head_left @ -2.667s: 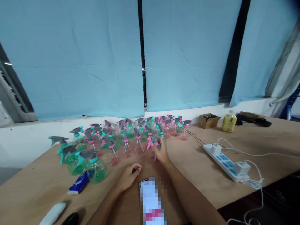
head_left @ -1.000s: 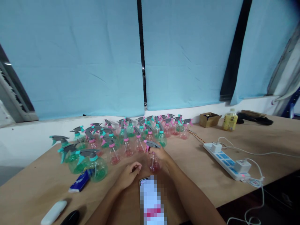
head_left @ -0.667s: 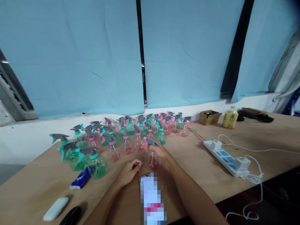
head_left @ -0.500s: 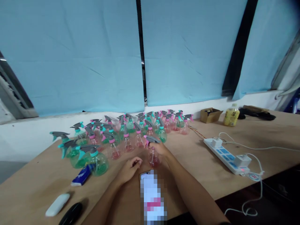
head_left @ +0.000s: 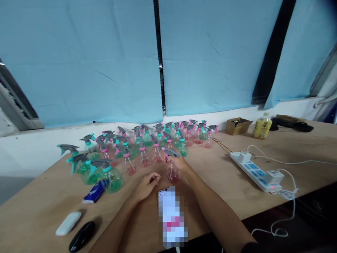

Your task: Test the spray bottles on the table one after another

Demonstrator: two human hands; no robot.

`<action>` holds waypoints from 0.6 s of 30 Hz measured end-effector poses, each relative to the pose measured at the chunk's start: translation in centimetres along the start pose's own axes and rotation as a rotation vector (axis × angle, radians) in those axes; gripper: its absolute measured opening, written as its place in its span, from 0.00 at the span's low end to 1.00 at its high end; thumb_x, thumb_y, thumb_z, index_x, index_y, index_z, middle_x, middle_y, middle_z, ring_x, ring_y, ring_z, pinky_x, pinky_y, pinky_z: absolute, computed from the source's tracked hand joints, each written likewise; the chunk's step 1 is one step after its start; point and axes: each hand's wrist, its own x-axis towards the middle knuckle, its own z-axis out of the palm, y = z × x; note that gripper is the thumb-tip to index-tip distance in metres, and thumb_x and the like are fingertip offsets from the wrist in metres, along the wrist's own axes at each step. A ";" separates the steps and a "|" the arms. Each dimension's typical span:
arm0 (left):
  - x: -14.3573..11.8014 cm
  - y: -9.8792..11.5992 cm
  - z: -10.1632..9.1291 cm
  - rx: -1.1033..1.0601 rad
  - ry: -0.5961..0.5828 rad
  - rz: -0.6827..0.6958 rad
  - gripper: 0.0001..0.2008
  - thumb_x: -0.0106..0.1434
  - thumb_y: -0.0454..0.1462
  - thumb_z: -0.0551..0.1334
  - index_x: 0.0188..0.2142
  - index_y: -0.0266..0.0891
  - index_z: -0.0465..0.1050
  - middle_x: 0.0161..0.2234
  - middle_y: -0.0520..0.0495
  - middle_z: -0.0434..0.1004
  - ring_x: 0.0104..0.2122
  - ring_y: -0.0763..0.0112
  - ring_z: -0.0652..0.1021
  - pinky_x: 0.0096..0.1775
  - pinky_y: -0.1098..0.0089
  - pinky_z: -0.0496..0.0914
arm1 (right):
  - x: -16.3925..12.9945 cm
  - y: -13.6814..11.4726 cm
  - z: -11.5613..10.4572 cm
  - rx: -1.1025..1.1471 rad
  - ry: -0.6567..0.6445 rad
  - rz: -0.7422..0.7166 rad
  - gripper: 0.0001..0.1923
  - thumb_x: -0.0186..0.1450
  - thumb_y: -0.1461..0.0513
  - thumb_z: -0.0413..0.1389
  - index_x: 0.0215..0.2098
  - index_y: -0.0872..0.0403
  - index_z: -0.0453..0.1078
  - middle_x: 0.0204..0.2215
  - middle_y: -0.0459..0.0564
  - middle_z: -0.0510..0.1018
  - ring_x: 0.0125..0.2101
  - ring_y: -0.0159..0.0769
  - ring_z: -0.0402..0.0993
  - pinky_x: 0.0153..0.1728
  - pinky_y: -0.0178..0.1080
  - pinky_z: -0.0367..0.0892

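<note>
My right hand [head_left: 177, 163] is wrapped round the neck of a clear spray bottle [head_left: 173, 174] with a pink collar and a grey trigger head. The bottle is upright at the front of the group, with its nozzle pointing left. To its left, my left hand [head_left: 147, 184] rests on the table with fingers loosely curled and nothing visible in them. Behind the hands stand several more spray bottles, such as a pink-collared one [head_left: 129, 166] and a green one [head_left: 113, 181]. A phone [head_left: 172, 211] with a blurred screen lies between my forearms.
At left lie a blue packet [head_left: 93, 193], a white case [head_left: 68, 223] and a black oval object [head_left: 82, 236]. On the right are a power strip [head_left: 254, 172] with plugs and cables, a cardboard box [head_left: 238, 126] and a yellow-labelled bottle [head_left: 262, 125]. Blue curtains [head_left: 105, 63] hang behind the table [head_left: 210, 182].
The view has shifted slightly. My right hand still grips the same spray bottle, and my left hand stays curled in nearly the same spot.
</note>
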 end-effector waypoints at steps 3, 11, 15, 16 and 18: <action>0.0 0.0 0.0 -0.006 0.000 0.011 0.16 0.66 0.47 0.52 0.39 0.40 0.73 0.30 0.52 0.73 0.32 0.68 0.74 0.37 0.70 0.65 | 0.2 0.6 -0.1 -0.014 0.002 0.009 0.05 0.49 0.65 0.52 0.20 0.53 0.70 0.19 0.43 0.71 0.23 0.30 0.64 0.26 0.33 0.60; -0.1 0.2 0.0 0.013 0.014 0.010 0.16 0.65 0.47 0.52 0.39 0.40 0.73 0.29 0.52 0.74 0.32 0.68 0.73 0.36 0.70 0.66 | 0.1 1.6 -0.1 0.002 0.105 0.023 0.03 0.50 0.64 0.55 0.24 0.53 0.71 0.19 0.41 0.70 0.21 0.29 0.62 0.25 0.32 0.61; -0.1 0.4 0.0 0.014 0.011 0.022 0.17 0.66 0.48 0.51 0.38 0.40 0.73 0.29 0.52 0.73 0.32 0.68 0.73 0.37 0.70 0.66 | 0.3 2.1 0.0 0.002 0.187 0.097 0.04 0.49 0.65 0.55 0.25 0.53 0.71 0.19 0.41 0.70 0.19 0.29 0.62 0.22 0.32 0.60; -0.1 0.4 0.0 0.015 0.011 0.022 0.17 0.66 0.48 0.51 0.38 0.40 0.73 0.29 0.52 0.72 0.32 0.68 0.73 0.37 0.70 0.66 | 0.4 2.3 0.0 -0.008 0.188 0.102 0.04 0.49 0.65 0.56 0.25 0.53 0.70 0.19 0.41 0.70 0.19 0.29 0.62 0.22 0.32 0.59; -0.1 0.4 0.0 0.019 0.006 0.016 0.17 0.66 0.48 0.51 0.37 0.40 0.72 0.29 0.52 0.72 0.31 0.68 0.73 0.36 0.70 0.66 | 0.5 2.5 0.0 -0.031 0.154 0.074 0.03 0.50 0.64 0.55 0.25 0.53 0.70 0.19 0.41 0.69 0.20 0.29 0.62 0.22 0.32 0.59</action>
